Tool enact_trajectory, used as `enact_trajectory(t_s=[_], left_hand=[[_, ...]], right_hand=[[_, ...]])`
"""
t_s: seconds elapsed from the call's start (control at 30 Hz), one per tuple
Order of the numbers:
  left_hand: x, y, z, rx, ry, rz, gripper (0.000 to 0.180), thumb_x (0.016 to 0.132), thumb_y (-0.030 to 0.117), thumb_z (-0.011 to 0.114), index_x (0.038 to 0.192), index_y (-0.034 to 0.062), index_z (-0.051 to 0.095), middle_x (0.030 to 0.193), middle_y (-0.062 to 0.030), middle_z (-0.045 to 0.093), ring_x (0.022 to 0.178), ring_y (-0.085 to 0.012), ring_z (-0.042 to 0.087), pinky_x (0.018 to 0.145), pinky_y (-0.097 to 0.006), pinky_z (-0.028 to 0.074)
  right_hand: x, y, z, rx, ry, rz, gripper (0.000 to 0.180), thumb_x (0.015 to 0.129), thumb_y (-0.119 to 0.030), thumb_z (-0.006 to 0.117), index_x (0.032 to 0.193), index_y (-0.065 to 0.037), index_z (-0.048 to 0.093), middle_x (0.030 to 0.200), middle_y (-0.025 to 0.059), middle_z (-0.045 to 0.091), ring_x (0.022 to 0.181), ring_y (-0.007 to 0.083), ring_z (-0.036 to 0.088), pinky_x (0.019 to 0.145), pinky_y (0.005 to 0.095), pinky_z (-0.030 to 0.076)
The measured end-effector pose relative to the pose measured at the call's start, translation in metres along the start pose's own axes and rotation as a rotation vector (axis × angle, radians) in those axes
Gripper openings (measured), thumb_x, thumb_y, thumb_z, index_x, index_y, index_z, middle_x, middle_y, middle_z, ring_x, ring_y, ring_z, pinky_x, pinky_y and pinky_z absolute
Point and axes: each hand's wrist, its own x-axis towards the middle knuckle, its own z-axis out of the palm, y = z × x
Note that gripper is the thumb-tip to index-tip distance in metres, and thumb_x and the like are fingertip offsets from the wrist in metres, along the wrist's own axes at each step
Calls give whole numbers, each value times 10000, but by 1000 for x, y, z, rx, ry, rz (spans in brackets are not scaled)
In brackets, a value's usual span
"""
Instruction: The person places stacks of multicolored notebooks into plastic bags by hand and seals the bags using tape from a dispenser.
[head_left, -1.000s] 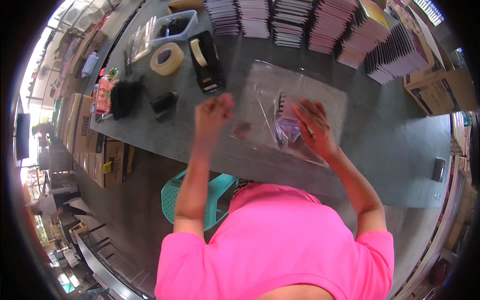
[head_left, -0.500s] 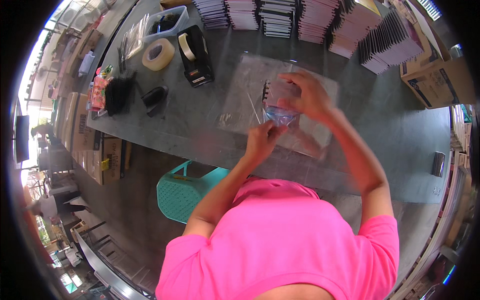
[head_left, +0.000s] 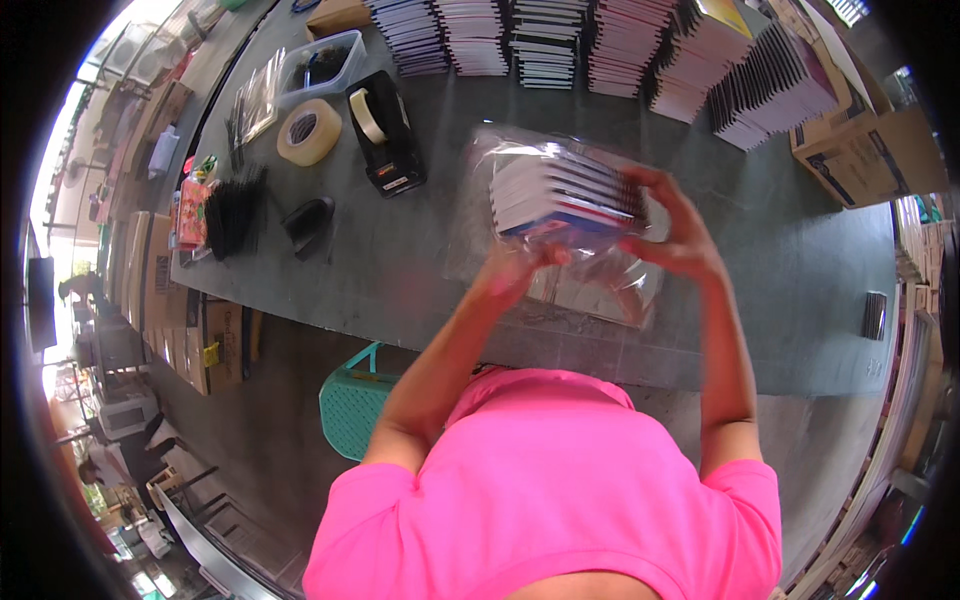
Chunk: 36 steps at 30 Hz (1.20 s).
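The small stack of notebooks (head_left: 562, 195) sits inside a clear plastic bag (head_left: 560, 230), lifted above the grey table (head_left: 420, 270) a little right of its middle. Its long axis runs left to right, spines showing as a band of stripes tilted slightly down to the right. The loose end of the bag hangs from the near side, toward the person.

The right hand (head_left: 675, 225) is closed on the right end of the stack, fingers curled over the far edge and thumb on the near side. The left hand (head_left: 515, 270) grips from below at the near left corner, pinching bag and notebooks together. So the stack lies between the two hands.

Further left on the table stand a black tape dispenser (head_left: 385, 135) and a tape roll (head_left: 308, 133); rows of stacked notebooks (head_left: 600, 50) line the far edge.
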Motion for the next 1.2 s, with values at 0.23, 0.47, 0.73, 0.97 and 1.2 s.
enact_trajectory(t_s=[0.23, 0.47, 0.73, 0.97, 1.2], left_hand=[[28, 39, 15, 593, -45, 225, 727, 753, 376, 716, 1301, 47, 370, 1164, -88, 507, 1122, -184, 471, 959, -317, 362], [36, -9, -37, 395, 112, 65, 790, 793, 587, 583, 1295, 9, 389, 1201, -86, 488, 1121, -186, 448, 956, -322, 355], [6, -25, -86, 1045, -27, 198, 524, 843, 417, 599, 1159, 12, 497, 1138, -161, 536, 1047, -286, 522, 859, -374, 414], [-17, -4, -88, 1214, -53, 334, 341, 784, 189, 689, 1072, 53, 566, 1106, -159, 551, 987, -332, 550, 825, -389, 445], [-42, 132, -230, 1958, 671, 238, 439, 669, 190, 723, 1070, 69, 589, 1088, -117, 595, 1044, -306, 532, 899, -430, 412]], right_hand=[[11, 10, 82, 525, 338, 128, 505, 712, -133, 723, 1159, -30, 511, 1051, 44, 580, 954, 111, 537, 829, 265, 437], [22, 26, 98, 536, 493, 181, 384, 867, -347, 611, 1083, -32, 572, 906, 17, 585, 842, 67, 492, 732, 214, 411], [14, 30, 85, 615, 460, 310, 381, 964, -361, 434, 1003, -24, 607, 829, -50, 535, 771, 56, 444, 664, 199, 365], [17, 8, 97, 360, 539, 402, 361, 952, -348, 459, 922, -36, 639, 823, -12, 595, 759, 74, 484, 697, 227, 391], [17, -54, 45, 116, 599, 58, 347, 923, -322, 502, 1023, -17, 632, 1033, 78, 603, 967, 145, 547, 849, 285, 406]])
